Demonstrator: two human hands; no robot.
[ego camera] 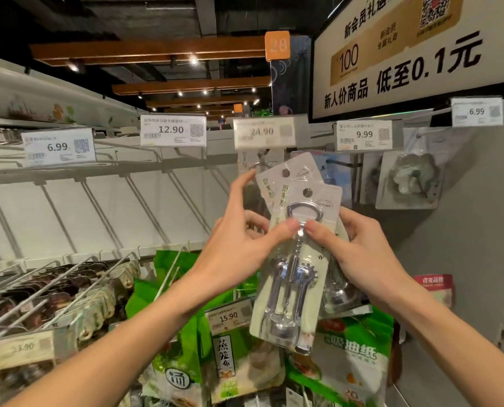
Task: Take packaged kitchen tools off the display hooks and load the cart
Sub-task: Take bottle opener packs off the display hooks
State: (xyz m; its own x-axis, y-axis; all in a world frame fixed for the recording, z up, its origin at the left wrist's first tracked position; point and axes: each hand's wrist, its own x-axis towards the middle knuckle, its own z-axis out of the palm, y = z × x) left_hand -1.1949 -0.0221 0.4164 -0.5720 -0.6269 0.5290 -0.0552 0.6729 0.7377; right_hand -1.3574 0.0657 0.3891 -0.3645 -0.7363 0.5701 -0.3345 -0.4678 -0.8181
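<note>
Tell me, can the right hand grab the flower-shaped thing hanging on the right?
Probably not yet. The right hand is pinching the corkscrew packs, so its fingers are busy. Nothing blocks the way to the flower-shaped pack, though, so once free it likely could.

A chrome winged corkscrew point(292, 277), sealed in a clear blister on a pale card, is held up nearly upright and tilted slightly. Behind it, matching cards point(277, 183) fan out with their hang-holes uppermost, the whole bunch pinched between the left hand point(245, 239) and the right hand point(359, 251).
</note>
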